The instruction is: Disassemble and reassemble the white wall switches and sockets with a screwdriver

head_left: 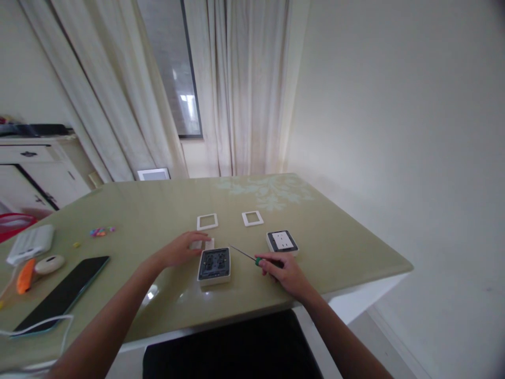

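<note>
In my right hand [282, 271] is a screwdriver [246, 254] with a green handle, its thin shaft pointing left and away toward an opened wall socket box [214, 266]. That box is white-sided with a dark inner face showing, its cover off. Just behind and left of it, my left hand [183, 249] reaches with thumb and fingers apart over small white pieces [210, 243]; whether the fingertips touch them is hard to see. Beyond my right hand sits a second socket box [282, 240] with a white socket insert in it.
Two white square frames [207, 221] [252, 218] lie farther back on the table [158, 205]. On the left are a phone [59, 297], a white cable [39, 327], an orange-handled item [26, 276], a white box [30, 243] and small colourful bits [101, 231]. A wall [394, 158] borders the right.
</note>
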Tool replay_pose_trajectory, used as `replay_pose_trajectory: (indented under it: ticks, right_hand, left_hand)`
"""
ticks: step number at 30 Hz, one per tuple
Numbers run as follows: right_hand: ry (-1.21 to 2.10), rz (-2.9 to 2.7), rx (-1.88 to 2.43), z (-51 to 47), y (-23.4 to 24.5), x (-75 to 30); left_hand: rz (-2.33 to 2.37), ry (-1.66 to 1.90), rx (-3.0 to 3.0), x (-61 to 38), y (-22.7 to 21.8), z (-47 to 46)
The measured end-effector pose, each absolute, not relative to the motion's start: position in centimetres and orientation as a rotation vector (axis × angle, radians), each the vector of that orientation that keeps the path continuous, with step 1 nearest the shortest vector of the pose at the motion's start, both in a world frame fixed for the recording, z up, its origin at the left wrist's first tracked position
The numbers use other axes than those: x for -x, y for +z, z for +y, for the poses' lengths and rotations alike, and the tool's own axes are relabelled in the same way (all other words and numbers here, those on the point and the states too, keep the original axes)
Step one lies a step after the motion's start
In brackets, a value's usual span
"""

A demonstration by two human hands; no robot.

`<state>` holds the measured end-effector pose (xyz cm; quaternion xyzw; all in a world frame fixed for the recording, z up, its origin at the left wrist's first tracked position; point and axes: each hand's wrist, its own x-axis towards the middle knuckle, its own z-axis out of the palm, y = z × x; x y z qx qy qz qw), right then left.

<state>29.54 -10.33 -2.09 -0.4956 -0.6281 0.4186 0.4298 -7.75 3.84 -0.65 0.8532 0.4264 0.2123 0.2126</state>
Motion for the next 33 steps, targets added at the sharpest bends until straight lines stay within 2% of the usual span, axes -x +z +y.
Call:
replay_pose_trajectory:
  ticks: [9, 21, 26, 33]
  right_hand:
    - [1.083, -1.543, 1.237, -10.1, -2.2, -29.4]
    - [1.047, -1.59, 1.287, -10.3, -1.6, -29.4]
    - [0.96, -1.777, 1.271, -9.0, 1.4, -29.9]
    - [0.749, -2.076, 1.099, -5.2, 8.7, -29.3]
  left_hand:
    - [1.274, 0.617, -2.417, 7.2, -2.2, 2.3]
    - [1.622, 0.533, -2.4, 5.8, -1.0, 1.2]
    - [1.764, 0.507, -2.373, 5.5, -0.8, 0.7]
    - [1.615, 0.512, -2.406, 7.2, -1.6, 1.4]
